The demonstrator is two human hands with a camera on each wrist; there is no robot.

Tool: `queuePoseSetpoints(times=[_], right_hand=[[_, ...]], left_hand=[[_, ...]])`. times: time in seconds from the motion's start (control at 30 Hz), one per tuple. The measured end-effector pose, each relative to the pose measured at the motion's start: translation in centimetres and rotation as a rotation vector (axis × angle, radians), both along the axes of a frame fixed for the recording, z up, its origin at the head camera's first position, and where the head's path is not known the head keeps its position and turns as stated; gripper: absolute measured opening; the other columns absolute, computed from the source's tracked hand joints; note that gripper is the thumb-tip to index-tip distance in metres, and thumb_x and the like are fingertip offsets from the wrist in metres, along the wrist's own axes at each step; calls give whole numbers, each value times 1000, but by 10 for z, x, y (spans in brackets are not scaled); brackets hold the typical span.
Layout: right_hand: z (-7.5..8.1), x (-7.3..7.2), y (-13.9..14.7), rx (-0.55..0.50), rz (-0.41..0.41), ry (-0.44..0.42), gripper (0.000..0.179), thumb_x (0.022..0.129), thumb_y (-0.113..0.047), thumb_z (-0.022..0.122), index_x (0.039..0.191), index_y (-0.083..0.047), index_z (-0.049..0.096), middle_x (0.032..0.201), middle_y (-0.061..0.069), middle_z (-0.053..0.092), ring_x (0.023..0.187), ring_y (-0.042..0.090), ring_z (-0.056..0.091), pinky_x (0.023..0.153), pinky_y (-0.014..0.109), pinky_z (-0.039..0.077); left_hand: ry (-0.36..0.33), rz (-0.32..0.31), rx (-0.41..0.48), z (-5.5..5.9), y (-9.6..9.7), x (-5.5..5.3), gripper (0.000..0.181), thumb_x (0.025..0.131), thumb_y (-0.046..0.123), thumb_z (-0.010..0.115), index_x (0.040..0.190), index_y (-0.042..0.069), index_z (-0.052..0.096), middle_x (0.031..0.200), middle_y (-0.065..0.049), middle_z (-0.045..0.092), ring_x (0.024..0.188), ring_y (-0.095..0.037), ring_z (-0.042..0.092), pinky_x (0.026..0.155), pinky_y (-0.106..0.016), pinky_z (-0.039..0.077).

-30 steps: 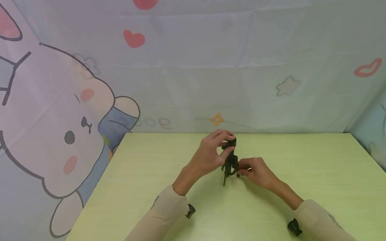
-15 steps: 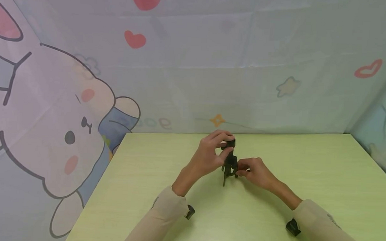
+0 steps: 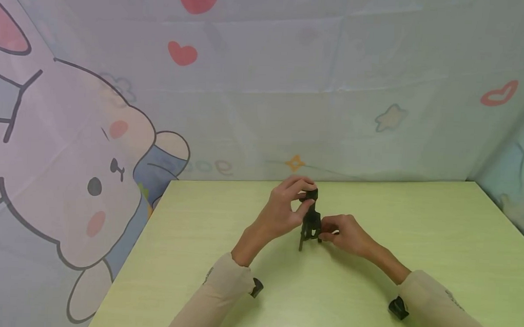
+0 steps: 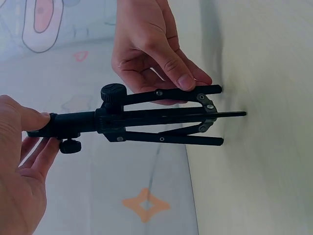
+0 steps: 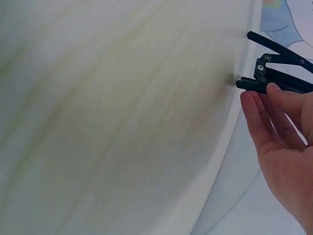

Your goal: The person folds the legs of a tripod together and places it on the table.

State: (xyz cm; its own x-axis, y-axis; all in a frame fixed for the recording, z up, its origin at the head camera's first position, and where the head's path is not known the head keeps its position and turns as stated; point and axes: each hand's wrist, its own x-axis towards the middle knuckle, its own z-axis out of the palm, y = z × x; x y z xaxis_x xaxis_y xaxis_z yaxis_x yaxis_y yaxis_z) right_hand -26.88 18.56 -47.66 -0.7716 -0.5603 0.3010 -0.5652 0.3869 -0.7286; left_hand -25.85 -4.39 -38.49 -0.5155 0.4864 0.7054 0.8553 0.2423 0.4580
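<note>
A small black tripod stands upright over the table in the head view, its legs only slightly spread. My left hand holds its top end between thumb and fingers. Lower down, my right hand pinches one leg. The left wrist view shows this leg under the right thumb, near its lower end. Also in that view are a ridged knob at the top of the legs and a smaller knob on the neck. In the right wrist view, the tripod's leg ends lie close to the tabletop.
The pale yellow-green table extends around the hands. Behind it hangs a light cloth backdrop with printed hearts and a rabbit, meeting the table's back edge. A black wrist-worn piece sits at the left cuff, another at the right.
The tripod has shifted slightly left, with its legs a little differently turned. Both hands moved slightly left with it, keeping their holds on the top and the leg.
</note>
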Motion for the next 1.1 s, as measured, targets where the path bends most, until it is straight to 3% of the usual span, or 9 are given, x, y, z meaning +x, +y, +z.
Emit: queuePoseSetpoints(times=[0.1,0.3,0.4,0.67,1.1], right_hand=[[0,1,0,-6,9,-13,14,93,5,73,97,-8,76,90,6,77,86,21,76,75,31,65],[1,4,0,-12,11,-9,13,94,5,73,97,-7,76,90,6,76,86,23,76,75,31,65],[1,5,0,-13,15,-11,11,93,5,73,96,-5,75,90,7,76,84,23,75,74,31,65],[1,9,-2,1,38,-9,8,93,2,76,95,-5,75,89,5,76,82,17,74,75,30,64],[0,12,3,19,81,-16,6,95,-3,75,99,-8,75,94,2,76,86,12,73,80,30,64]], left_hand=[[5,9,-6,-1,-1,0,21,96,-8,69,116,-3,65,124,-14,56,108,-27,64,93,-22,59],[123,87,-27,-3,1,-1,23,94,2,77,115,0,68,119,-11,58,93,-22,62,83,-23,58],[147,113,-12,-4,3,-1,23,92,4,79,113,0,69,116,-11,59,88,-20,62,79,-25,59],[147,168,-27,-3,6,4,21,93,2,77,111,1,67,116,-10,60,86,-19,63,79,-15,54],[84,143,0,0,8,8,20,91,-5,71,109,1,63,112,-9,60,89,-21,66,83,-16,56]])
